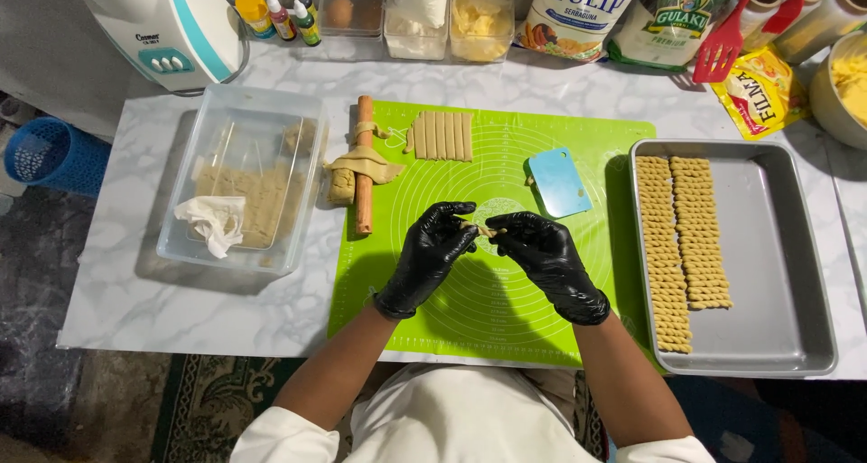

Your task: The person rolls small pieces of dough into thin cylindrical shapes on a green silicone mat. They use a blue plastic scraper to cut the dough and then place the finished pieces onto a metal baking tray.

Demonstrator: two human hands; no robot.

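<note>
Head view is showing the gloved left hand (432,251) and right hand (545,255) both pinching 1 twisted dough strip (485,231) above the green silicone mat (506,309), beside a metal tray (777,273).

Two gloved hands (432,251); three dropper bottles (282,16); two red spatulas (722,52); one rolling pin (364,205).

Mat (488,327) lies centre on the table (126,291). Both hands, left hand (432,251) and right hand (546,260), meet over the mat, a dough strip (486,231) between them. Behind them: cut dough strips (441,136), scraper (559,182) to the right, rolling pin (364,165) to the left. Tub (242,178) left of mat; tray (777,255) right, twisted pieces (679,237) in it.
</note>
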